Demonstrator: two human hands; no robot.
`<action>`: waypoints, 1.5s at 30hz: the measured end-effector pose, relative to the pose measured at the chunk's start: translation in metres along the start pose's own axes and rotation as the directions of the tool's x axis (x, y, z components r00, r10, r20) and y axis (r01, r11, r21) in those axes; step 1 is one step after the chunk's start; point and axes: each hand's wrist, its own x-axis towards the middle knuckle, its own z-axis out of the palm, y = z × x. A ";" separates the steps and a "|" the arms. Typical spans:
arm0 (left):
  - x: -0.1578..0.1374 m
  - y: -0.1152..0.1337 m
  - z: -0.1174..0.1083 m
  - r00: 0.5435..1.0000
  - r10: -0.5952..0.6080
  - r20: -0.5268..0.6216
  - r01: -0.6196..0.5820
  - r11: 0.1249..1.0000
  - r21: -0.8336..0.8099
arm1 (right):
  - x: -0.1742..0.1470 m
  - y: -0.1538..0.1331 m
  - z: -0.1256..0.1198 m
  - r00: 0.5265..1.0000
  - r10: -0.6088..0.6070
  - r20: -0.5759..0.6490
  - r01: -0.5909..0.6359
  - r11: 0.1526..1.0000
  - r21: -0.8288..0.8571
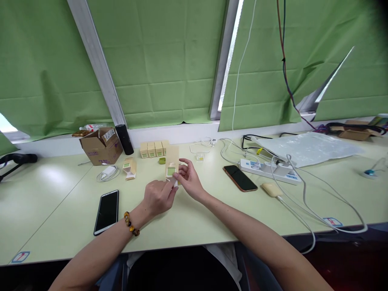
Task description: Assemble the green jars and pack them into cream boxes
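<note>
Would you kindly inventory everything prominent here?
Table: one, yellowish, front
Held carton: one, tan, centre
Small boxes: four, tan, back
Opened carton: one, tan, left
Cardboard box: one, brown, left
Cylinder: one, black, left
Charger: one, white, left
Phones: two, dark, either side
Power strip: one, white, right
Case: one, cream, right
Plastic sheet: one, whitish, right
Cables: several, mostly white, right
Blinds: several, green, back
Left hand: one, bare, centre
Right hand: one, bare, centre

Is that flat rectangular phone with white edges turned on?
The flat rectangular white-edged phone looks unlit: its front is all dark. Whether it is fully off or just asleep, I cannot tell.
</note>
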 end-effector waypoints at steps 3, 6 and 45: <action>-0.003 -0.005 -0.003 0.991 -0.099 -0.091 0.088 0.989 -0.116 | 0.004 -0.003 -0.009 0.996 0.059 0.062 -0.067 0.990 0.127; -0.004 -0.011 -0.002 0.971 -0.175 -0.160 0.144 0.971 -0.188 | 0.009 -0.008 -0.020 0.979 0.147 0.144 -0.178 0.957 0.229; -0.023 -0.041 0.029 0.929 -0.275 -0.247 0.174 0.915 -0.365 | 0.006 0.001 -0.032 0.864 -0.464 0.196 0.455 0.552 -0.699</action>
